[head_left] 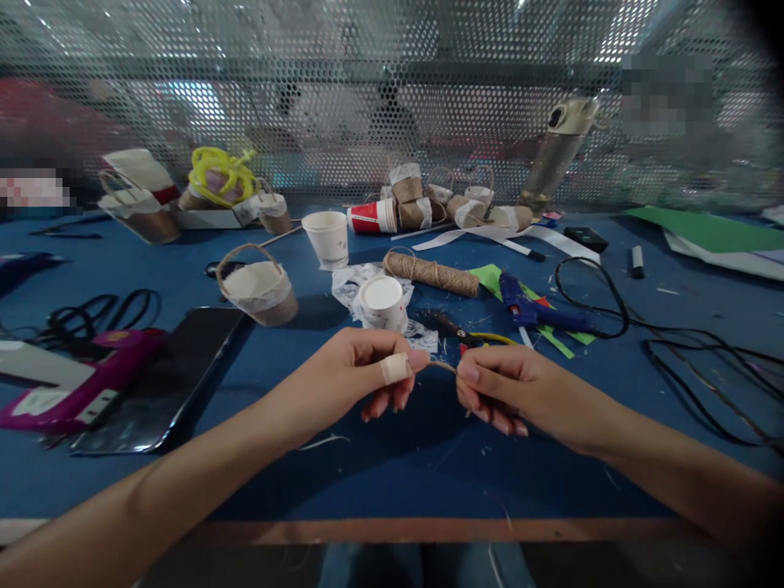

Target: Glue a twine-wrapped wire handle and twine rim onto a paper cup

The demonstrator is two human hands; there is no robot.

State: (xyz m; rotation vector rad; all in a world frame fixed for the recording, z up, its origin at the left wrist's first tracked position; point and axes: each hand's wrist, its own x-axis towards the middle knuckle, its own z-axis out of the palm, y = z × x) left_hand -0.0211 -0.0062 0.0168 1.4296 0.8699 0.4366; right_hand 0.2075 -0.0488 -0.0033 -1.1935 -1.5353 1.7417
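My left hand (361,371) and my right hand (508,388) are held close together above the blue table (392,465), both pinched on a short piece of jute twine (442,367) that runs between their fingertips. A plaster wraps my left thumb. Just beyond the hands stand an upturned white paper cup (383,302) on a strip of lace, a spool of jute twine (432,273), scissors (456,329) with yellow handles and a blue glue gun (536,310).
A small twine-wrapped cup basket (260,290) stands left of centre, beside a black phone (177,367) and a purple glue gun (73,392). More cups and finished baskets (429,204) line the perforated metal back wall. Black cables (674,343) trail at right; green paper (698,224) lies far right.
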